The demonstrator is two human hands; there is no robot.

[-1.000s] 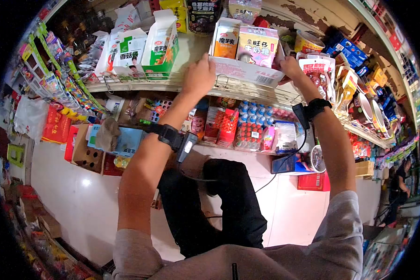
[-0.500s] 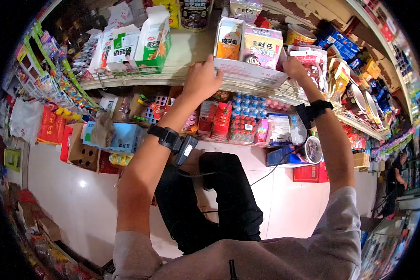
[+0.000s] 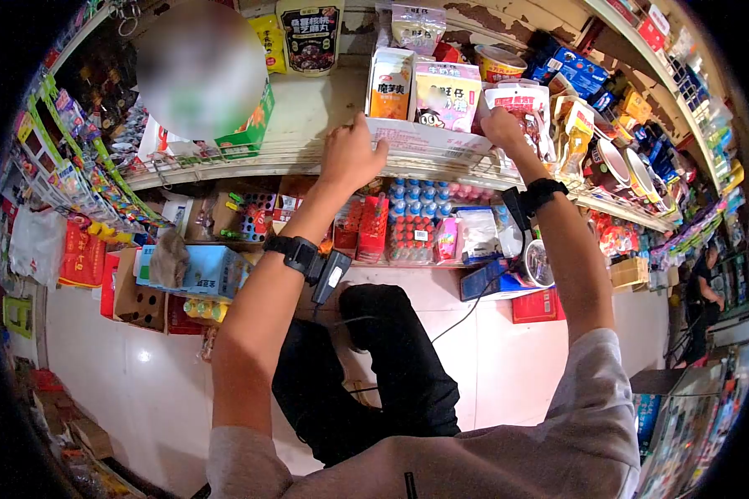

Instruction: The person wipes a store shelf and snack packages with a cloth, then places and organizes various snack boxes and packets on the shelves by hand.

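Observation:
A white open-topped carton (image 3: 429, 138) stands on the upper shelf near its front edge. Inside it are an orange-and-white snack box (image 3: 390, 90) and a pale purple and yellow candy bag (image 3: 445, 98). My left hand (image 3: 354, 155) grips the carton's left front corner, its thumb toward the front. At the opposite end, my right hand (image 3: 505, 131) is closed on the carton's right side, with its fingertips partly hidden. A red-and-white snack bag (image 3: 524, 106) is close by the right hand.
A green snack box (image 3: 254, 129) stands left on the shelf (image 3: 312, 104), partly under a blurred patch. Cups (image 3: 637, 173) and bags crowd the right. Bottle packs (image 3: 416, 220) fill the lower shelf. A cable crosses below my right arm. Another person (image 3: 706, 295) is at far right.
The view has tilted up a little, so more of the shelf's back shows. Both hands remain at the carton's two sides. A blurred patch now covers the boxes on the left.

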